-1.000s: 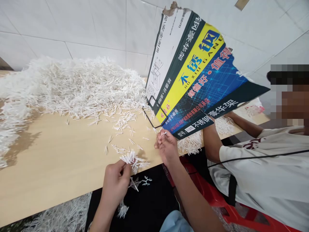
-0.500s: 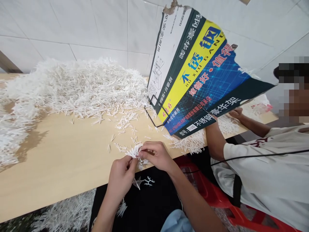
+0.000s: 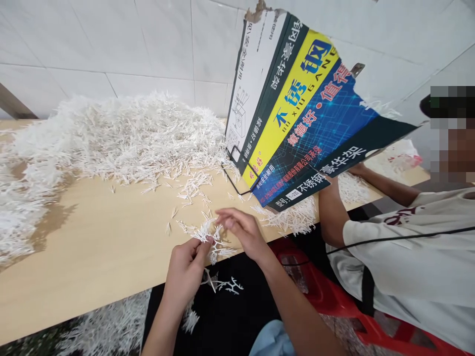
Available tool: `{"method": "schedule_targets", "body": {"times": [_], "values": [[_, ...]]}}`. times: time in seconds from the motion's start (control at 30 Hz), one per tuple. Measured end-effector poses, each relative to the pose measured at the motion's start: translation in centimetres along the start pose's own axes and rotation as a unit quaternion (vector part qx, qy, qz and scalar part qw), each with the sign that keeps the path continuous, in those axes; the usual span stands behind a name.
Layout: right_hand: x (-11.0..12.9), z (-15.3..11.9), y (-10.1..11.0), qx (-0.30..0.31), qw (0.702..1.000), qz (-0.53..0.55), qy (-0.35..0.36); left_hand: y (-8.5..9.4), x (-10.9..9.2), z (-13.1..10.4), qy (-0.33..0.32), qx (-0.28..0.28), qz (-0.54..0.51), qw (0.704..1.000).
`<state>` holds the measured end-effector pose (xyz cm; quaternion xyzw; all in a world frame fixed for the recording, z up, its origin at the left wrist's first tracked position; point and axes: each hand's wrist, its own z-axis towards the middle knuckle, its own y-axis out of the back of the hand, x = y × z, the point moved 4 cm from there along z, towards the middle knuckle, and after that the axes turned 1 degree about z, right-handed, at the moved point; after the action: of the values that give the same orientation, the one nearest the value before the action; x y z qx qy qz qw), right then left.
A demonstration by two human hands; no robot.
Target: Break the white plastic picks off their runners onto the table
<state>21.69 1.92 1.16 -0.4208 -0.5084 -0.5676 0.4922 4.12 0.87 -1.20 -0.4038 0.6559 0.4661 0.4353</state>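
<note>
Over the front edge of the table, my left hand (image 3: 187, 264) pinches a small white branched plastic sprig (image 3: 205, 232) between thumb and fingers. Beside it on the right, my right hand (image 3: 243, 232) has its fingers stretched out and apart, close to the sprig's tips; whether they touch it I cannot tell. Small loose white pieces (image 3: 218, 252) lie under and around both hands. A white branched stem (image 3: 230, 286) rests on the dark cloth (image 3: 222, 316) over my lap, below my hands.
A large heap of white branched pieces (image 3: 137, 133) covers the back of the table (image 3: 100, 247). A printed cardboard panel (image 3: 297, 118) in a black wire stand (image 3: 237, 185) divides the table. To the right sits a person in a white shirt (image 3: 419, 257), beside a red stool (image 3: 319, 291).
My right hand's fingers have come off the white sprig and spread apart, a little to the right. The left hand keeps its pinch in nearly the same place.
</note>
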Motion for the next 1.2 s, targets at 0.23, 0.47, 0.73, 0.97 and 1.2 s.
{"method": "schedule_targets", "body": {"times": [0.23, 0.47, 0.73, 0.97, 1.2], "values": [[-1.9, 0.3, 1.1, -0.081, 0.996, 0.009, -0.036, -0.5, -0.4, 0.0, -0.051, 0.032, 0.084, 0.995], [-3.0, 0.9, 2.3, -0.243, 0.969, 0.051, 0.016, 0.3, 0.1, -0.2, -0.002, 0.033, -0.015, 0.999], [0.6, 0.4, 0.2, 0.059, 0.998, 0.002, 0.034, 1.2, -0.5, 0.2, 0.111, 0.105, -0.106, 0.982], [-0.7, 0.9, -0.2, 0.077, 0.994, 0.062, -0.052, 0.4, -1.0, 0.2, 0.085, 0.118, -0.075, 0.986], [0.0, 0.6, -0.2, 0.072, 0.996, 0.044, -0.019, 0.5, -1.5, 0.3, 0.088, 0.145, -0.05, 0.984]]}}
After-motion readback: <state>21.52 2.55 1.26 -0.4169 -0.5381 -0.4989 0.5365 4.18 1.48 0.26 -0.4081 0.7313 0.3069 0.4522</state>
